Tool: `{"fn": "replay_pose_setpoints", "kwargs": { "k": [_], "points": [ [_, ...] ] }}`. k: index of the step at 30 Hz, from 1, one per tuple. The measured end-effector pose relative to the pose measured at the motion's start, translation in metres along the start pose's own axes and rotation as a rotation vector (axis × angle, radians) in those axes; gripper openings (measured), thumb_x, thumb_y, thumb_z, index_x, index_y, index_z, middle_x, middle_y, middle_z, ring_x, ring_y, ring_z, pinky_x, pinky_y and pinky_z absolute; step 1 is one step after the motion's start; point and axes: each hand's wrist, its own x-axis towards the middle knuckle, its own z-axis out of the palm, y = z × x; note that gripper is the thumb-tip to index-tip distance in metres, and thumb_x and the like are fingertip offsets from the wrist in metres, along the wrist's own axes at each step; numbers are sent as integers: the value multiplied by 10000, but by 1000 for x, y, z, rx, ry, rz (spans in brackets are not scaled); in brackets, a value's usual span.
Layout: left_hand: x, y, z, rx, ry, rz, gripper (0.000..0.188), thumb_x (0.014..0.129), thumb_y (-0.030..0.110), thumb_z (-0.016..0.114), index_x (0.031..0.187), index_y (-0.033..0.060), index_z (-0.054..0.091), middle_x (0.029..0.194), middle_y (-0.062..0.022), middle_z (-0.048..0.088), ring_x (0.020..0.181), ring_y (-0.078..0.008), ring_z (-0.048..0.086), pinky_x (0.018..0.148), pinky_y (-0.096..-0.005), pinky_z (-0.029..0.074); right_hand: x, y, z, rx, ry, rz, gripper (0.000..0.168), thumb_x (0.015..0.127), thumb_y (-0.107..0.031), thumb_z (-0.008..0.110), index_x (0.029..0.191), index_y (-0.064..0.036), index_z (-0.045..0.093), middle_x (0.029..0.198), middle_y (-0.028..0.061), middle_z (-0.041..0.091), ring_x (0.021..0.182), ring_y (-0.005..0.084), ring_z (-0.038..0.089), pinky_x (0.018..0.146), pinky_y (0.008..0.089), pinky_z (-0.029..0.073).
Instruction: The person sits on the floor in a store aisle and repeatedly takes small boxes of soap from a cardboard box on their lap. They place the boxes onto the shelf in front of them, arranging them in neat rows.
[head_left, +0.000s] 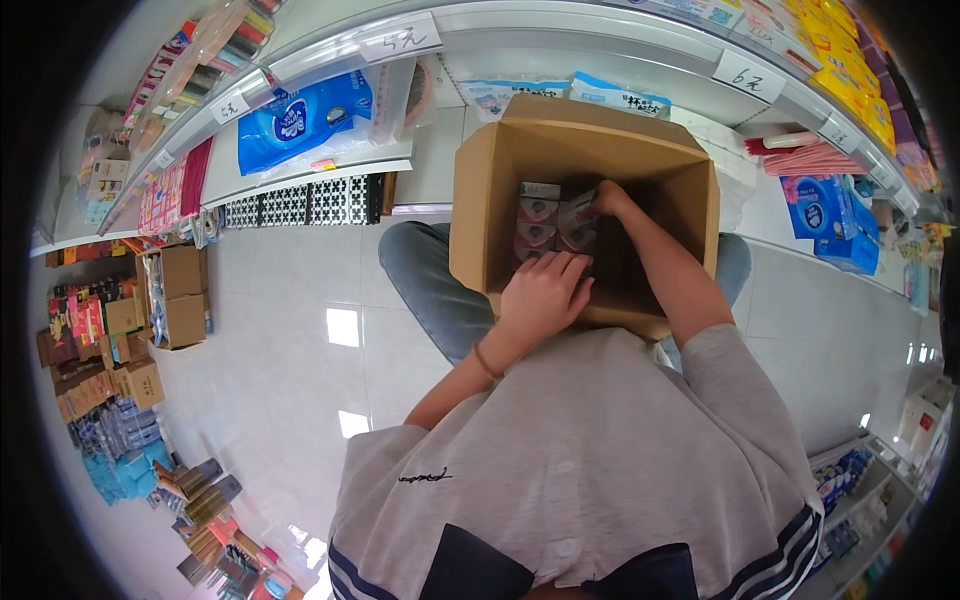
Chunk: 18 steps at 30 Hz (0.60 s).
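An open cardboard box (471, 210) sits before me, between my knees, its flaps spread. Inside, toward its left side, small printed cartons (538, 210) in white and dark pink stand in two columns. My right hand (611, 201) reaches deep into the box and grips the end of a carton (577, 214) in the second column, which looks slightly tilted. Its fingertips are partly hidden. Across the near end of the columns lies my left hand (546, 289), palm down, its fingers spread over the carton tops. The box's right part is in dark shadow.
Shelves with price cards (748, 75) curve around the far side. Blue tissue packs (300, 120) lie on the left shelf, and more blue packs (829, 221) on the right one. Cardboard cartons (180, 296) stand at the left on the tiled floor (285, 375).
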Motion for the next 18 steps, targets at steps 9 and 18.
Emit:
{"fn": "replay_pose_setpoints", "kwargs": {
  "k": [9,18],
  "points": [
    [0,4,-4,-47,-61,-68,207,868,185,692,1051,88,681,807,-77,653,741,-254,658,647,-387,541,49,106,83,908,129,-26,659,688,-150,934,1260,35,666,1231,138,707,1113,259,664,1005,400,510],
    [-1,3,-7,-22,-174,-101,153,873,188,681,990,92,702,670,-54,635,658,-242,647,615,-377,530,86,117,117,1003,158,-66,595,852,-289,839,1331,-5,631,1257,123,686,1136,227,633,1017,383,488]
  ]
}}
